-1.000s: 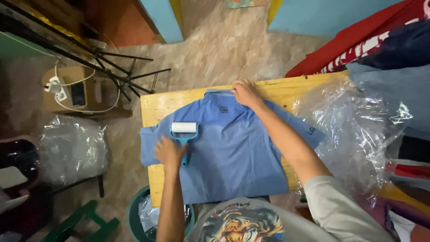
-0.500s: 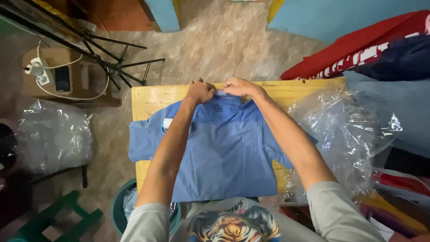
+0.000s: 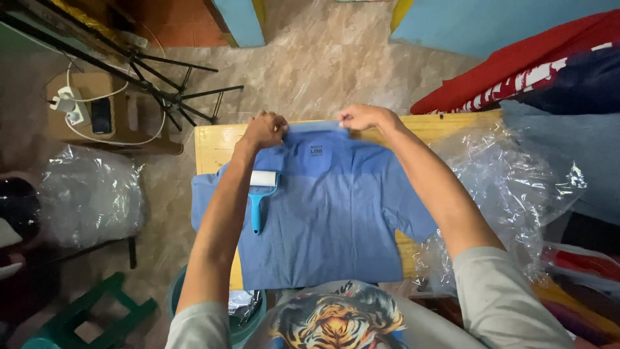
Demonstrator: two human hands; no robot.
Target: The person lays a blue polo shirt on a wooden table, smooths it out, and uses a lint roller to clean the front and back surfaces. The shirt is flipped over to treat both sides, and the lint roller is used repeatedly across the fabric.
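Plain blue shirt [image 3: 336, 213], blue-handled white lint roller [image 3: 260, 194], pale yellow wooden table [image 3: 213, 145], marbled beige floor [image 3: 323, 64]

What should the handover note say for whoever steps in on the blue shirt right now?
Left hand: pinching the far edge of the blue shirt, near its left corner.
Right hand: same grip on that edge, near the right corner.
Shirt: lies flat on the wooden table, a small dark printed mark near its far edge, sleeves out to both sides.
Lint roller: lies on the shirt's left side, untouched.
Clear plastic bags: heaped at the table's right.
Done: shirt spread out, roller put down.
Left: shirt is not folded and not bagged.
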